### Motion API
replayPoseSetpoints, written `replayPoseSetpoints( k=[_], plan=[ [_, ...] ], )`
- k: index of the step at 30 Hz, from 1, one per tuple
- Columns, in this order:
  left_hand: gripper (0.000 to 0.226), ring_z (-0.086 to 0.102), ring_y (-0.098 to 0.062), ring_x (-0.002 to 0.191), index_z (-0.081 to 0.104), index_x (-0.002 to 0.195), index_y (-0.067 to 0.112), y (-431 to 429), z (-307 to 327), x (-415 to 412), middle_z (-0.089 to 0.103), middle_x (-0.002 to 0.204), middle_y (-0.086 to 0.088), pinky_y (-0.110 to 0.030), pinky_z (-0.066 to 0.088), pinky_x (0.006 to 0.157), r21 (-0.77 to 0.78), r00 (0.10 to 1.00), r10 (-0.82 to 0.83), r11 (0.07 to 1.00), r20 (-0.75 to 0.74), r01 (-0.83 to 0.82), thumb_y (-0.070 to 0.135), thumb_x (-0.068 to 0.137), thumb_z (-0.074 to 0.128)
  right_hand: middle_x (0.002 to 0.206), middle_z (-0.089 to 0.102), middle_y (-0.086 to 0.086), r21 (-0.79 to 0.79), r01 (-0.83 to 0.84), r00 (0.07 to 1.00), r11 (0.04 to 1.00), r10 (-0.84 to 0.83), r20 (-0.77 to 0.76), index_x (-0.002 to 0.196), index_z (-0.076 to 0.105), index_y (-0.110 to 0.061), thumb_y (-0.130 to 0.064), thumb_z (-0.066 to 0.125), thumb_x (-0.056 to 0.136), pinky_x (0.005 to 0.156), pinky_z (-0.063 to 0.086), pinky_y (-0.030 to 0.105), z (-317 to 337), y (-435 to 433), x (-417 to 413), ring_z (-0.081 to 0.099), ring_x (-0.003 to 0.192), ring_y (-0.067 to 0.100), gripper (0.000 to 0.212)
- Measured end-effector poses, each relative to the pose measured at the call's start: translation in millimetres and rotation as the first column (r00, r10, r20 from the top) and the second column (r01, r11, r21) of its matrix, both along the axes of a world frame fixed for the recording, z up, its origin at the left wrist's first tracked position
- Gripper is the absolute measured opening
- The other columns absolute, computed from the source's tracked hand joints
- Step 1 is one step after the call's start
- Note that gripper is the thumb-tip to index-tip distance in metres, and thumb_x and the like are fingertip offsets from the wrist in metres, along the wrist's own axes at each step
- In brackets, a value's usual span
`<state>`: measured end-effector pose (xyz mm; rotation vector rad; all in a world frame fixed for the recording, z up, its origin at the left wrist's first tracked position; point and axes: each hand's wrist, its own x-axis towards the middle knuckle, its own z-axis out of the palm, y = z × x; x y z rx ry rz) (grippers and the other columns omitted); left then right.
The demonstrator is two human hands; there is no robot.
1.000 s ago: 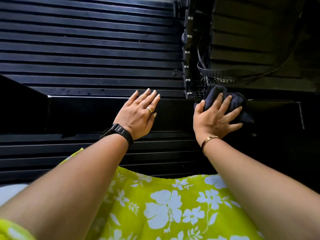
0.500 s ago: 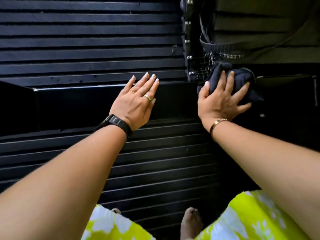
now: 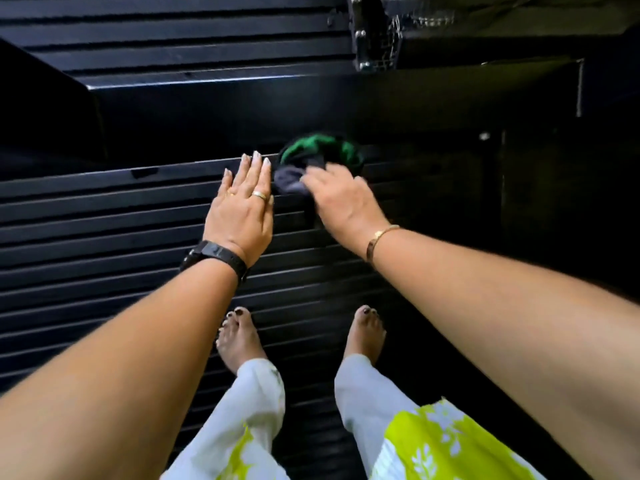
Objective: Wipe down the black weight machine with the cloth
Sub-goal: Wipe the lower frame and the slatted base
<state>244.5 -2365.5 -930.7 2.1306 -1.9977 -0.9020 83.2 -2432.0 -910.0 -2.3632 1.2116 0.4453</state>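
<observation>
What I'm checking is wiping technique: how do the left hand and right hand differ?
Left hand lies flat, fingers straight, on the machine; right hand holds the cloth. Left hand looks sharp; right hand is blurred. Left wrist bears a black watch; right wrist a gold bangle. Both are at the machine.

Two bare feet (image 3: 239, 337), dark toenails; pale trousers (image 3: 256, 403); lime floral garment (image 3: 433, 441); black wristwatch (image 3: 216, 256); gold bangle (image 3: 381, 237).

Blurred right hand (image 3: 343, 199), cloth (image 3: 290, 181) partly hidden beneath it, grip unclear
</observation>
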Motion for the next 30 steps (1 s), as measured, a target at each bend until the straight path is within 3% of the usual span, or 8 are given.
replayPoseSetpoints(
  k=[2,3,7,11,14,19,22,30],
  plan=[
    [0.063,0.012,-0.027,0.149,0.021,0.151,0.002,16.0,25.2,-6.5,0.018,0.159,-0.015,-0.036,0.002,0.119,0.05,0.999,0.049,0.998,0.007,-0.05,0.026,0.093,0.023,0.103,0.063,0.016,0.05,0.069,0.989,0.996,-0.074,0.125,0.104,0.065,-0.003,-0.008,0.051,0.089,0.066,0.055,0.047,17.5,30.3,-2.8,0.058,0.094,0.038,0.021],
    [0.064,0.01,-0.026,0.149,0.019,0.152,0.002,21.5,36.3,-9.9,0.016,0.16,-0.013,-0.034,0.0,0.119,0.063,0.997,0.071,0.995,0.007,-0.072,0.027,0.093,0.021,0.1,0.063,0.018,0.057,0.107,0.98,0.993,-0.115,0.161,0.102,0.066,-0.001,-0.006,0.051,0.087,0.067,0.055,0.048,26.6,41.3,-4.9,0.059,0.091,0.039,0.021],
    [0.061,0.008,-0.025,0.15,0.018,0.152,0.003,43.7,89.7,-21.9,0.014,0.161,-0.013,-0.032,-0.004,0.118,0.079,0.995,0.095,0.992,0.035,-0.097,0.025,0.096,0.021,0.137,0.05,0.02,0.145,0.215,0.966,0.966,-0.232,0.114,0.129,0.055,-0.001,-0.01,0.044,0.099,0.1,0.042,0.044,84.2,78.4,-7.2,0.046,0.123,0.036,0.034],
    [0.055,-0.002,-0.02,0.15,0.007,0.154,0.008,60.0,143.3,-34.9,0.004,0.163,-0.008,-0.031,-0.008,0.119,0.113,0.99,0.12,0.985,0.074,-0.128,0.02,0.104,0.027,0.157,0.026,0.012,0.127,0.308,0.942,0.943,-0.321,0.102,0.14,0.047,-0.007,-0.004,0.04,0.101,0.109,0.033,0.038,137.2,105.8,-17.1,0.027,0.143,0.032,0.04],
    [0.056,-0.003,-0.019,0.15,0.006,0.155,0.009,76.4,190.5,-51.3,0.002,0.163,-0.006,-0.03,-0.01,0.118,0.118,0.989,0.132,0.983,0.067,-0.139,0.021,0.104,0.027,0.159,0.02,0.01,0.114,0.323,0.941,0.94,-0.331,0.064,0.147,0.039,-0.014,-0.004,0.036,0.102,0.113,0.029,0.038,172.8,122.9,-35.5,0.018,0.147,0.031,0.046],
    [0.057,-0.002,-0.018,0.15,0.006,0.154,0.009,91.7,275.0,-66.7,0.004,0.163,-0.007,-0.029,-0.012,0.117,0.115,0.998,0.059,0.991,0.036,-0.063,0.019,0.103,0.029,0.147,0.042,0.018,0.034,0.345,0.923,0.938,-0.346,0.169,0.135,0.054,-0.006,0.005,0.044,0.093,0.108,0.036,0.041,256.1,130.6,-55.9,0.037,0.137,0.04,0.045],
    [0.058,-0.003,-0.018,0.15,0.003,0.155,0.009,87.3,332.5,-67.9,0.001,0.163,-0.006,-0.032,-0.008,0.118,0.076,0.995,-0.017,0.997,0.093,0.009,0.02,0.103,0.026,0.139,0.05,0.024,0.017,0.33,0.923,0.944,-0.326,0.206,0.129,0.059,0.0,0.003,0.042,0.088,0.106,0.037,0.043,315.8,127.1,-62.3,0.045,0.13,0.044,0.044],
    [0.054,0.001,-0.018,0.15,0.011,0.155,0.01,71.8,465.5,-75.7,0.009,0.163,-0.005,-0.033,-0.004,0.12,0.007,0.987,0.127,0.992,0.1,-0.129,0.028,0.106,0.024,0.154,0.031,0.018,0.02,0.32,0.925,0.947,-0.317,0.207,0.143,0.043,-0.004,0.002,0.035,0.098,0.115,0.017,0.027,447.0,124.8,-60.6,0.026,0.144,0.029,0.046]
  ],
)
